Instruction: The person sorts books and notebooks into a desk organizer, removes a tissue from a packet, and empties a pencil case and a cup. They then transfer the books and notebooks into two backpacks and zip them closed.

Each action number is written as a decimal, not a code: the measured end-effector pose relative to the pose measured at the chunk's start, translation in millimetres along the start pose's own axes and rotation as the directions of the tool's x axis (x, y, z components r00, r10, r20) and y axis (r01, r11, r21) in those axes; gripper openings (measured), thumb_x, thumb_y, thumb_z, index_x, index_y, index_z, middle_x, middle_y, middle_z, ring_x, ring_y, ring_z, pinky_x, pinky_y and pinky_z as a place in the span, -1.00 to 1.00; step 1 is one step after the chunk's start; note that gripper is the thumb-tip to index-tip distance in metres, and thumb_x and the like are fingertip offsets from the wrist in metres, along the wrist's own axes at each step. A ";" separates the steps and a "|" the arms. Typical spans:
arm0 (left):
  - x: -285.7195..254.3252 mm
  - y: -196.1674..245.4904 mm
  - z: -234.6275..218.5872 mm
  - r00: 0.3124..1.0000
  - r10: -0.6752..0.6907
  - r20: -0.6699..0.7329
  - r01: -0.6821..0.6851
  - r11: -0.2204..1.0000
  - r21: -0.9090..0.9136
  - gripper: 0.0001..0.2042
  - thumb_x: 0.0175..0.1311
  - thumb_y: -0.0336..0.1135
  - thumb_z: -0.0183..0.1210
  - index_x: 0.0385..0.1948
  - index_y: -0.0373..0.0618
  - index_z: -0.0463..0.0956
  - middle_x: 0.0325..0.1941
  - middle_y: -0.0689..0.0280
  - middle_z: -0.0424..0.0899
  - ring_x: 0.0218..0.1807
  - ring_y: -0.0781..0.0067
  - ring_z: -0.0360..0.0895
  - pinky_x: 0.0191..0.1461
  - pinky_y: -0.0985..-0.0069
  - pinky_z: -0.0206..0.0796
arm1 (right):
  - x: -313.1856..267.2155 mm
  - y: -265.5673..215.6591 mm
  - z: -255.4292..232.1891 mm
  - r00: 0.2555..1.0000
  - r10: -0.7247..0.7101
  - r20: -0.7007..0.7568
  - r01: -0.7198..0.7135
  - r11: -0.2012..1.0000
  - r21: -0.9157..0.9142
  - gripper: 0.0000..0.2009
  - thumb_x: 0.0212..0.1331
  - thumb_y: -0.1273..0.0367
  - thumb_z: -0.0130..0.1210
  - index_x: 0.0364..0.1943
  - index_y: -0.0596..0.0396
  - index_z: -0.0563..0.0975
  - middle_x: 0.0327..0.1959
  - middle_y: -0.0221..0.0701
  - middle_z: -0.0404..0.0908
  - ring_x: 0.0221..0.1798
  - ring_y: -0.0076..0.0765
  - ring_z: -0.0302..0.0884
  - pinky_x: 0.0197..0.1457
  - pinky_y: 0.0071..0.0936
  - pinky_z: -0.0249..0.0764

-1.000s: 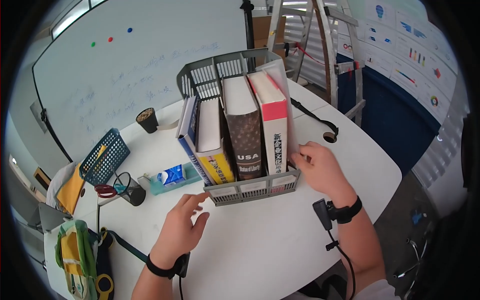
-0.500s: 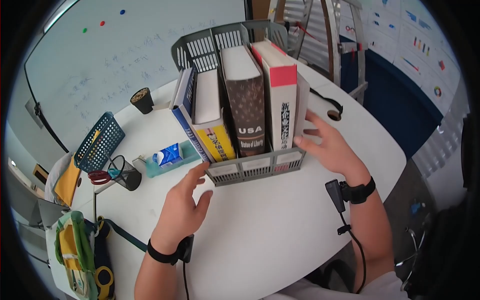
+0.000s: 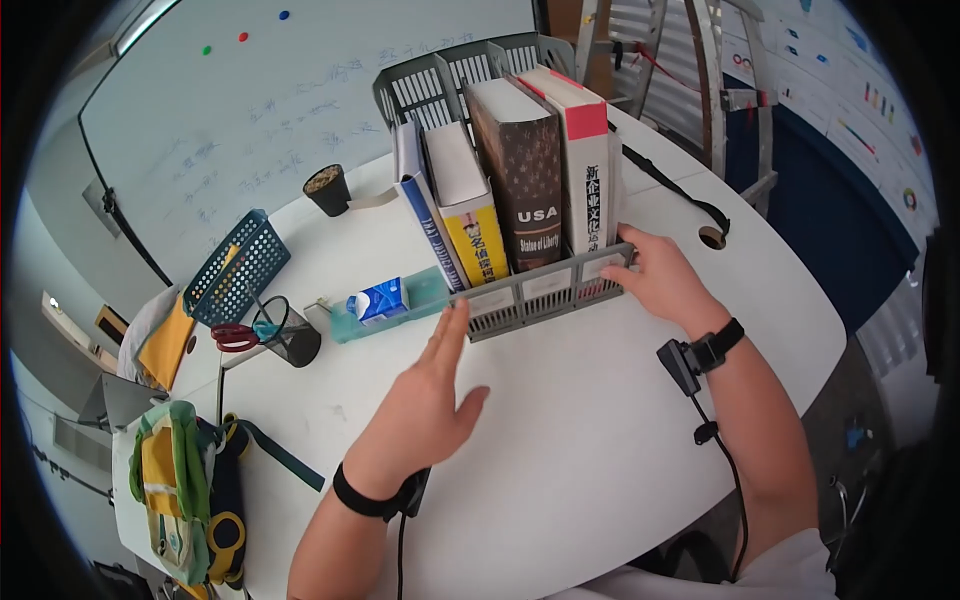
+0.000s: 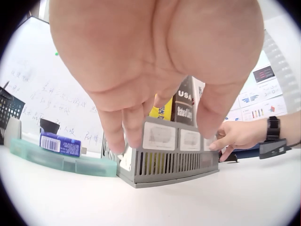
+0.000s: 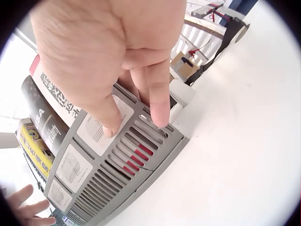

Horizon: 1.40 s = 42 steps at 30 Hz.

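A grey plastic book rack [image 3: 545,290] with slotted walls holds several upright books. Among them are a thick brown USA book [image 3: 532,190], a yellow-spined book [image 3: 475,245], a thin blue one [image 3: 432,222] and a white book with a pink top band [image 3: 588,165]. My right hand [image 3: 668,275] grips the rack's front right corner, thumb on the label panel and other fingers around the edge, as the right wrist view shows. With fingers straight, my left hand [image 3: 425,415] touches the front left corner, its thumb spread away from the rack.
Left of the rack, a teal tray [image 3: 350,330] bears a blue-and-white packet [image 3: 380,300]. Beyond are a mesh pen cup [image 3: 298,340] with red-handled scissors, a blue basket [image 3: 238,265] and a dark pot [image 3: 327,190]. A green-and-yellow bag [image 3: 180,490] lies at the table's left.
The rack's right end has swung back, away from me, so its front now stands more slanted. My right thumb has come onto the front panel; my left fingers have straightened. The head view has shifted.
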<state>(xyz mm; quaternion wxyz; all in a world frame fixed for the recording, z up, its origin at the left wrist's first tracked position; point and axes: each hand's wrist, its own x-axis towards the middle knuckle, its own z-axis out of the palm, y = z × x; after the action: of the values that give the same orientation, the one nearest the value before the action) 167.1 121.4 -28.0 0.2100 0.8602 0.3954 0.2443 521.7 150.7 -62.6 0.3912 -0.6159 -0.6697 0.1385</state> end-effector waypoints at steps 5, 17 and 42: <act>-36.6 9.4 -43.4 0.987 -0.035 0.155 0.017 0.993 0.115 -0.21 0.19 -0.41 0.45 0.53 -0.05 0.35 0.63 -0.10 0.33 0.34 -0.28 0.60 0.22 0.14 0.59 | 35.7 0.0 6.0 0.990 0.138 0.010 -0.137 0.989 -0.053 -0.56 0.24 0.28 0.45 0.14 0.18 0.62 -0.33 -0.04 0.76 -0.25 0.10 0.75 -0.09 -0.16 0.63; -113.3 -50.2 -64.9 0.914 -0.404 0.024 0.400 0.910 0.108 -0.40 0.20 -0.41 0.44 0.35 -0.11 0.55 0.48 -0.03 0.53 0.32 -0.20 0.64 0.34 0.18 0.56 | 74.7 26.6 25.3 0.994 0.104 -0.013 -0.104 0.995 0.002 -0.60 0.23 0.38 0.42 0.10 0.19 0.55 -0.17 -0.08 0.77 -0.09 0.01 0.78 0.03 -0.17 0.63; -142.3 -88.8 -86.3 0.872 -0.369 -0.321 0.381 0.924 -0.030 -0.81 0.25 -0.44 0.41 -0.13 -0.24 0.71 -0.28 0.17 0.75 -0.27 0.26 0.75 -0.13 0.41 0.56 | 10.9 -179.1 176.7 0.878 -0.366 0.309 0.309 0.925 0.220 -0.49 0.08 0.46 0.32 0.19 0.13 0.51 0.03 -0.18 0.52 -0.01 -0.08 0.59 0.09 -0.24 0.58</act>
<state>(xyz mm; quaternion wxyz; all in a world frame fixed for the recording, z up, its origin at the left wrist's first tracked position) -15.6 77.7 -45.0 0.1716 0.7193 0.5875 0.3285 271.4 176.9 -55.1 0.3353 -0.4211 -0.8112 0.2283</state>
